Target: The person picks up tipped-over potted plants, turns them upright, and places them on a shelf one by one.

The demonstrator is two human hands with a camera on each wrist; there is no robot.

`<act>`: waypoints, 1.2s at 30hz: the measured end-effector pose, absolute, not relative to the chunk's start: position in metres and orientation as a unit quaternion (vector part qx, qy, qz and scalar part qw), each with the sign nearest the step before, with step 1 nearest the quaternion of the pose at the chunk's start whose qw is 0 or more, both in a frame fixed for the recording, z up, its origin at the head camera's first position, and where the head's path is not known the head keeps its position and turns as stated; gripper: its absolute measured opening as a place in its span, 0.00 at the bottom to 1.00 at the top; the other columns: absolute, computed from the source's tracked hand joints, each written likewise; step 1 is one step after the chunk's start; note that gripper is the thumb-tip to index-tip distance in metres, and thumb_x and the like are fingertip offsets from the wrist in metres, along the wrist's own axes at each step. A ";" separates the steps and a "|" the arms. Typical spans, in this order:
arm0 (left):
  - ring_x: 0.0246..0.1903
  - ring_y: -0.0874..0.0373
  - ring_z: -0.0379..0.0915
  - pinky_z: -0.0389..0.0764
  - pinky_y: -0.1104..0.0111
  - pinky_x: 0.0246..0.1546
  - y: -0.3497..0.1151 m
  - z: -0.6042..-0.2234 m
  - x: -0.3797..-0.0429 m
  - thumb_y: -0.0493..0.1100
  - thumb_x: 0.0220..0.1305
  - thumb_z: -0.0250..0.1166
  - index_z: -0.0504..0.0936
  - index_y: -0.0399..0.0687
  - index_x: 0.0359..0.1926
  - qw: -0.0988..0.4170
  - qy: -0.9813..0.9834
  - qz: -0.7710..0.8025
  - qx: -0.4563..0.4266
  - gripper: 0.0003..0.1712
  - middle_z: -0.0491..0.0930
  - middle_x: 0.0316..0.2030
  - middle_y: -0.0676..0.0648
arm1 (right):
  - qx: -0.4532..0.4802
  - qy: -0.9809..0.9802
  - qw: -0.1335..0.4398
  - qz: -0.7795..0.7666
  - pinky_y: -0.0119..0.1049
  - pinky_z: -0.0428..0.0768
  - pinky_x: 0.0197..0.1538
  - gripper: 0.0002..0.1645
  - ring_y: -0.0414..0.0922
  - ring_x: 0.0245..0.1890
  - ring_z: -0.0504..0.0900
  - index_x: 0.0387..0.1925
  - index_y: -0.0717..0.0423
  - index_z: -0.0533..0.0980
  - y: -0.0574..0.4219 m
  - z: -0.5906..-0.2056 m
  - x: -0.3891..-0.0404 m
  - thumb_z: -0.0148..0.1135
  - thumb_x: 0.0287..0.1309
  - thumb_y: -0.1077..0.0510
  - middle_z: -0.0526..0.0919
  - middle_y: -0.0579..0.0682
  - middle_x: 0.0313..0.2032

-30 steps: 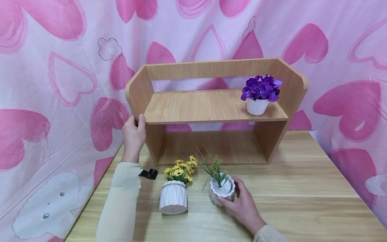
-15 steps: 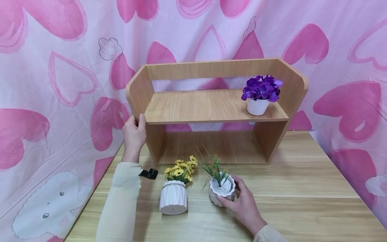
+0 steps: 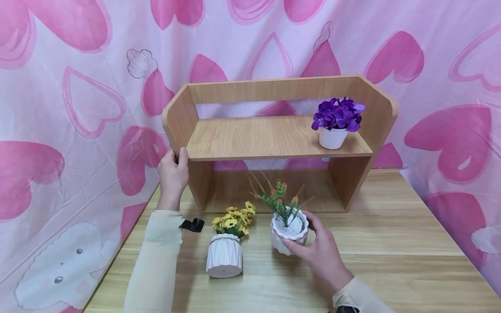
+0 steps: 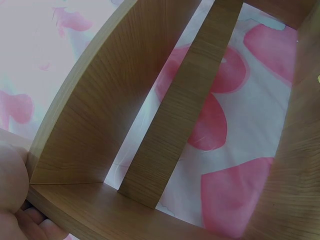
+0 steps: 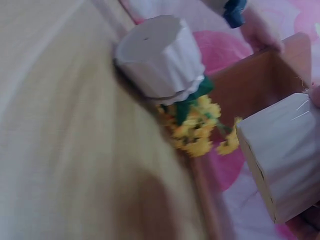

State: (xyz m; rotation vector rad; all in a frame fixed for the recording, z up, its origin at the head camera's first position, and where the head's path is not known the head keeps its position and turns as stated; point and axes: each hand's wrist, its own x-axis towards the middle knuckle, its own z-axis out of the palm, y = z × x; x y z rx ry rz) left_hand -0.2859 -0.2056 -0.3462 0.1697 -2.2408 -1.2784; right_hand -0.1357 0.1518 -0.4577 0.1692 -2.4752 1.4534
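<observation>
My left hand (image 3: 174,177) grips the left side panel of a two-tier wooden shelf (image 3: 242,137), its thumb along the front edge at the middle board. In the left wrist view, curled fingers (image 4: 42,229) show round the panel. With my right hand (image 3: 322,252) I hold a potted plant (image 3: 288,238) with small orange-red flowers by its white scalloped pot, thumb on the near side. That pot is raised off the table and tilted in the right wrist view. A pot of yellow flowers (image 3: 224,256) lies tipped on its side to the left, base toward me.
Purple flowers in a white pot (image 3: 332,138) stand at the right end of the shelf's upper board. The wooden table (image 3: 403,261) extends round the shelf. A pink heart-patterned curtain (image 3: 94,104) hangs behind and at both sides.
My right hand has lifted the orange-red flowered plant from the table and moved it slightly forward. The left hand, shelf and other two pots have not moved.
</observation>
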 end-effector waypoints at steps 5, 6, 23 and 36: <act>0.61 0.38 0.81 0.80 0.43 0.67 -0.205 -0.347 -0.286 0.53 0.82 0.55 0.82 0.33 0.62 0.284 -0.831 -0.475 0.058 0.27 0.83 0.64 0.31 | 0.073 -0.848 0.138 0.506 0.66 0.75 0.69 0.51 0.63 0.65 0.82 0.71 0.63 0.71 0.156 -0.433 -0.142 0.88 0.48 0.57 0.84 0.65 0.63; 0.61 0.38 0.81 0.80 0.43 0.67 -0.205 -0.347 -0.287 0.52 0.82 0.56 0.82 0.33 0.62 0.286 -0.831 -0.475 0.057 0.27 0.83 0.64 0.31 | 0.075 -0.847 0.141 0.507 0.65 0.75 0.69 0.51 0.62 0.65 0.82 0.71 0.63 0.71 0.157 -0.429 -0.144 0.88 0.48 0.57 0.84 0.64 0.63; 0.62 0.37 0.81 0.79 0.43 0.68 -0.204 -0.347 -0.285 0.54 0.83 0.55 0.82 0.32 0.61 0.273 -0.833 -0.476 0.068 0.28 0.82 0.65 0.30 | 0.141 -0.842 0.210 0.477 0.62 0.74 0.72 0.49 0.58 0.65 0.81 0.72 0.64 0.71 0.165 -0.352 -0.178 0.86 0.52 0.57 0.82 0.61 0.66; 0.62 0.38 0.80 0.80 0.44 0.69 -0.204 -0.345 -0.284 0.56 0.83 0.55 0.81 0.35 0.64 0.260 -0.831 -0.485 0.075 0.29 0.82 0.67 0.32 | 0.155 -0.821 0.224 0.502 0.17 0.77 0.56 0.46 0.53 0.59 0.84 0.72 0.62 0.72 0.160 -0.307 -0.204 0.84 0.56 0.56 0.83 0.59 0.64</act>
